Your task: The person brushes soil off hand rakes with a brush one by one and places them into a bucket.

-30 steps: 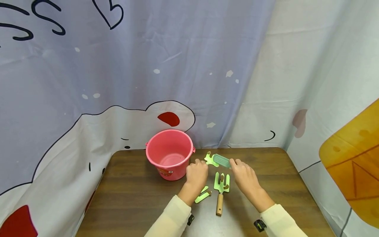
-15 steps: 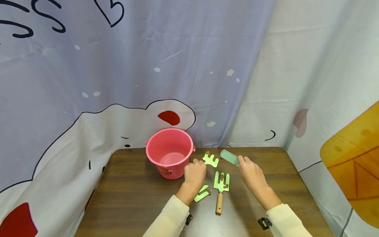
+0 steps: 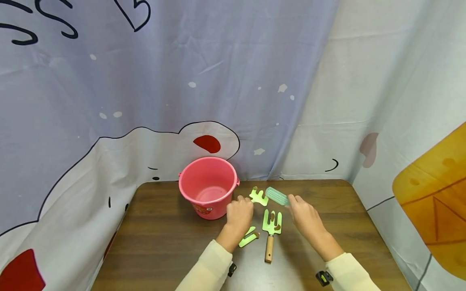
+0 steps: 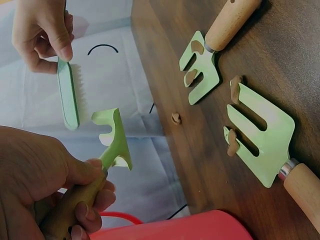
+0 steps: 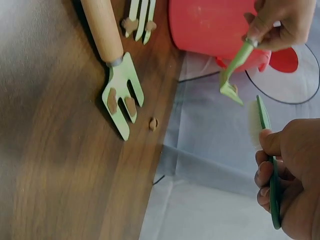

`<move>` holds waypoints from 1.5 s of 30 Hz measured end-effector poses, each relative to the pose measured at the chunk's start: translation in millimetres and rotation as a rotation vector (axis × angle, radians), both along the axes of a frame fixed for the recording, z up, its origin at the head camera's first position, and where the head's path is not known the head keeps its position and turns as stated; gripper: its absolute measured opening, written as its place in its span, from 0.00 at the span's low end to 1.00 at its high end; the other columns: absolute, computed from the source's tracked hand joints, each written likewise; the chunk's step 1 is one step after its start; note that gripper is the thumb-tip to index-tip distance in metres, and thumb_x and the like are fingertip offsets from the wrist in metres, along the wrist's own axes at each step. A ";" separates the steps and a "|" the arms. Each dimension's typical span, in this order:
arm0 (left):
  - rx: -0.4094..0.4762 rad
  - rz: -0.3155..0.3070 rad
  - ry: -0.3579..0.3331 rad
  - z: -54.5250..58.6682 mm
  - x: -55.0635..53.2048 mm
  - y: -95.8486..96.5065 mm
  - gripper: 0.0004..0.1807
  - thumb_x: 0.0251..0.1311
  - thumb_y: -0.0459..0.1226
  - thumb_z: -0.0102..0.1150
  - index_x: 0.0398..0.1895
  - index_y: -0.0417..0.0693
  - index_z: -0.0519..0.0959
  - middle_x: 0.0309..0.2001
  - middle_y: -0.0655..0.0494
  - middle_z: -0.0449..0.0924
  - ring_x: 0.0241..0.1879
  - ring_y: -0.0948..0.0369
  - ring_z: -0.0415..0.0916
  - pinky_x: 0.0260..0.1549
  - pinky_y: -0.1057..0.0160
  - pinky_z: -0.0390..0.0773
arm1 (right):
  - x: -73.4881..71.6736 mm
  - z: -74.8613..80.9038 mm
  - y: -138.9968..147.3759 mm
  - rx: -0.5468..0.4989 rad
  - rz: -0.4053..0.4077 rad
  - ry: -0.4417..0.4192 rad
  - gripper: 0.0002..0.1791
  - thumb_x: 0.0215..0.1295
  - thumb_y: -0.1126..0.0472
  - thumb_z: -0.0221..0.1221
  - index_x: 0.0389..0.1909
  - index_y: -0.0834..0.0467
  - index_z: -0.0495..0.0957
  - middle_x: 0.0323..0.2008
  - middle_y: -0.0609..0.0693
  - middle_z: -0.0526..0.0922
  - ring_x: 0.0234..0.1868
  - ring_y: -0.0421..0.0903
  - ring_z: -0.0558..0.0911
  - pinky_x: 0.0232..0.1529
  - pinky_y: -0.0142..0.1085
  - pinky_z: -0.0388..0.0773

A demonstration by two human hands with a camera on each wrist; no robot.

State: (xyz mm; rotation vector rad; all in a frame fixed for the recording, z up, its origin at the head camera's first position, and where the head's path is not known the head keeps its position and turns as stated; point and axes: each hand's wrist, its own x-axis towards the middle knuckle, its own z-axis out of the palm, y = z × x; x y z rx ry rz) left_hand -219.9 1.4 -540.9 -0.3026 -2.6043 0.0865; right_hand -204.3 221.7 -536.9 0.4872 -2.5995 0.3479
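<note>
My left hand (image 3: pixel 239 212) grips the wooden handle of a small hand rake (image 4: pixel 116 137), its green tines raised above the table and carrying a brown lump. Opposite it, my right hand (image 3: pixel 306 215) holds a green brush (image 5: pixel 264 117) by its handle. White bristles face the rake; a small gap separates them in the wrist views. On the table below lies a green hand fork (image 3: pixel 269 238) with a wooden handle and brown lumps on its tines. Another green fork (image 4: pixel 265 132), also with brown lumps, lies to its left, partly hidden by my left arm in the head view.
A pink bucket (image 3: pixel 208 210) stands behind my left hand at the table's back edge. One loose brown lump (image 4: pixel 176 118) lies on the wooden table (image 3: pixel 164 242). Printed curtains (image 3: pixel 218 81) hang behind and at the sides.
The brush in my right hand swung right, away from the rake, then came back left close to the tines. My left hand with the rake has barely moved.
</note>
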 end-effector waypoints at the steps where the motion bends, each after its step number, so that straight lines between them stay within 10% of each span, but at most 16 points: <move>1: 0.003 -0.002 0.002 0.0 -0.1 0.3 0.06 0.57 0.33 0.61 0.25 0.47 0.84 0.23 0.53 0.76 0.18 0.56 0.77 0.16 0.58 0.74 | 0.4 -1.0 -2.0 0.008 0.011 0.012 0.16 0.61 0.68 0.70 0.44 0.64 0.74 0.28 0.53 0.75 0.23 0.53 0.80 0.22 0.45 0.78; 45: 0.004 -0.011 -0.087 6.8 -1.4 0.3 0.03 0.57 0.33 0.64 0.28 0.47 0.84 0.24 0.53 0.75 0.19 0.56 0.78 0.18 0.57 0.75 | 5.6 -7.7 -14.0 0.108 0.028 0.094 0.18 0.54 0.66 0.74 0.37 0.63 0.72 0.23 0.51 0.71 0.20 0.51 0.76 0.20 0.42 0.76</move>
